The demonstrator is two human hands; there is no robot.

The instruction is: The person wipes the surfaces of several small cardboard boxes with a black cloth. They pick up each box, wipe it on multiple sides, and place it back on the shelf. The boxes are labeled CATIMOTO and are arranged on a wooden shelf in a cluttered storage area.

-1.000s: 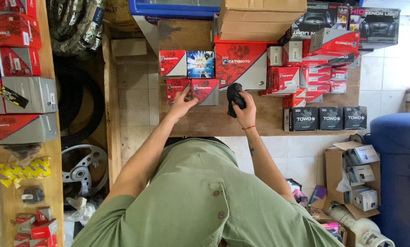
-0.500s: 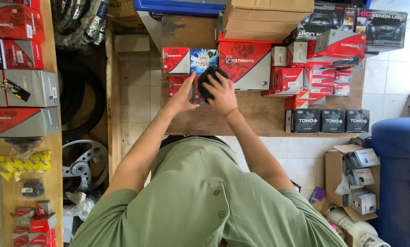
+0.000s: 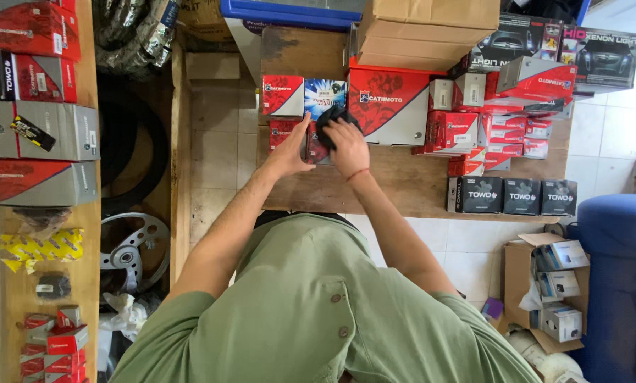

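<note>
— Wooden worktop [image 3: 403,184] crowded with boxes, tiled floor beneath. What have the fingers got?

— Right hand [image 3: 347,145] is curled over a black part [image 3: 332,117], fingers closed on it. Left hand [image 3: 289,149] lies open, fingers spread, flat against a small red box [image 3: 312,150] just beside.

— And the part sits where?

— Above that red box, before the blue-and-white box [image 3: 325,96].

— Doing it well?

— I'd judge: brace the box steady with the left, keep the grip snug, mind the stacked red boxes [image 3: 467,131] nearby.
</note>
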